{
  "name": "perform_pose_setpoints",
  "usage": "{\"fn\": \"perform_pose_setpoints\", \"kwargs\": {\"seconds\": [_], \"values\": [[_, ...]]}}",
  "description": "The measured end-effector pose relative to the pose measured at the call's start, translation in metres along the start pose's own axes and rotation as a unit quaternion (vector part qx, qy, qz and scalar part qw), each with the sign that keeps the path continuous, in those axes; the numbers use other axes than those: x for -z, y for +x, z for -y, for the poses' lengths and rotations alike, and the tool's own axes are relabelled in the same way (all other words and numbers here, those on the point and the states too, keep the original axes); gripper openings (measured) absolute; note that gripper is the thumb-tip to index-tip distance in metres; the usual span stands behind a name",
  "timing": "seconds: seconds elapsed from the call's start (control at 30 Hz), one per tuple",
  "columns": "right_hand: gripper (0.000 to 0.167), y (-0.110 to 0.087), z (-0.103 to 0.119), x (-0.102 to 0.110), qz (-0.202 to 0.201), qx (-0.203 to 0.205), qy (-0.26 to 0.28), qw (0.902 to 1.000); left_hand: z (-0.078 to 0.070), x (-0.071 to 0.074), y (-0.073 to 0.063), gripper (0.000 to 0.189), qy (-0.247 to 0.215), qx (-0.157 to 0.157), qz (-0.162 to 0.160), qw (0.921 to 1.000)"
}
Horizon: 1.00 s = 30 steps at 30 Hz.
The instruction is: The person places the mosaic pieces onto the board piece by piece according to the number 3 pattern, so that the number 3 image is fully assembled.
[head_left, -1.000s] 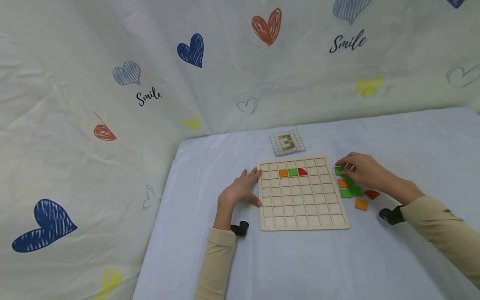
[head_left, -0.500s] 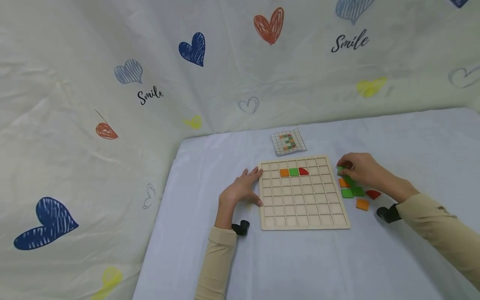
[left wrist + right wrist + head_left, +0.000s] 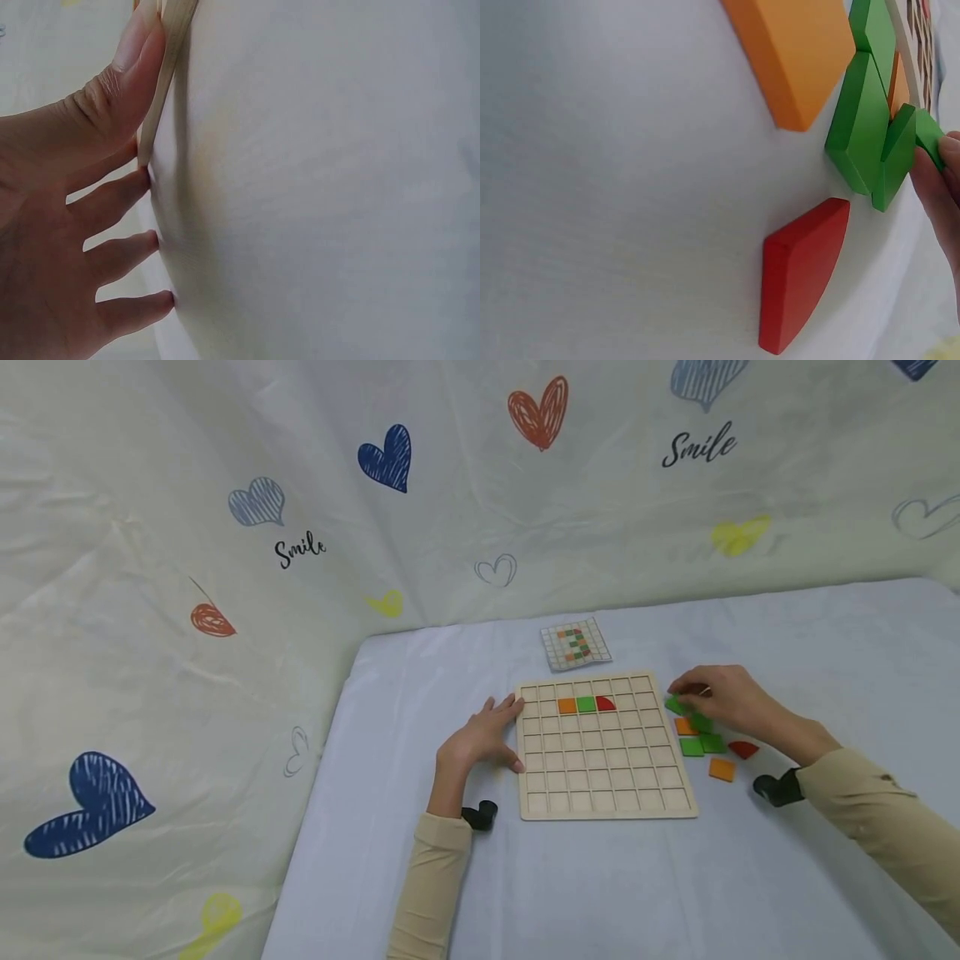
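"Tan cloth sleeves [image 3: 432,885], a pair. Arm poses?"

"Left hand [image 3: 480,739]: reaching forward, fingers spread, thumb and fingers against the left edge of a square, pale wooden grid board [image 3: 596,762]. Grip loose, grasping nothing."

"Right?"

"Right hand [image 3: 726,697]: reaching in from the right, bent over the loose pieces. Grip pinching one green square tile [image 3: 931,137] between thumb and finger, the tile tilted, just beside the board's right edge."

"Board, condition?"

"Flat on a desk [image 3: 585,893] under white cloth. Thin raised strips, square recesses. Second row from the top, side by side: orange square tile [image 3: 567,706], green square inlay [image 3: 586,705], red quarter-round tile [image 3: 606,703]."

"Loose stock?"

"Right of the board: three thick green slabs [image 3: 859,124], packed together with an orange slab [image 3: 684,727]. Nearer the person, apart: one orange block [image 3: 795,56] and one red wedge [image 3: 802,274], one side curved. Smooth, matt faces; core material, cannot tell."

"Remaining?"

"One small printed card [image 3: 576,644], beyond the board: grid with orange, green and red shapes."
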State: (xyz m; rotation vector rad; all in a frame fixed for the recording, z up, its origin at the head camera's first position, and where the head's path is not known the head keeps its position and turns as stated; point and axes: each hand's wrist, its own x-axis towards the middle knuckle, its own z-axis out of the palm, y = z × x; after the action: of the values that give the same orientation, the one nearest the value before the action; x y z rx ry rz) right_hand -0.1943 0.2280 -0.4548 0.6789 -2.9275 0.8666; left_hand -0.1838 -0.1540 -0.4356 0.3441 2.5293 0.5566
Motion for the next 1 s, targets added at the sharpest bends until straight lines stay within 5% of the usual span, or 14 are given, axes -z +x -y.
{"fn": "perform_pose_setpoints", "kwargs": {"seconds": [0.27,0.67,1.0], "values": [[0.033,-0.001,0.004,0.0,0.015,-0.046,0.046,0.9978,0.002,-0.001,0.001,0.112,-0.003,0.007,0.0,1.0],[0.036,0.004,0.013,-0.001,0.047,-0.081,0.068,0.9932,0.004,-0.003,0.002,0.112,-0.004,0.004,-0.003,1.0],[0.033,0.006,0.024,-0.007,0.049,-0.071,0.08,0.993,0.002,-0.003,0.002,0.112,0.0,0.0,-0.006,1.0]]}}
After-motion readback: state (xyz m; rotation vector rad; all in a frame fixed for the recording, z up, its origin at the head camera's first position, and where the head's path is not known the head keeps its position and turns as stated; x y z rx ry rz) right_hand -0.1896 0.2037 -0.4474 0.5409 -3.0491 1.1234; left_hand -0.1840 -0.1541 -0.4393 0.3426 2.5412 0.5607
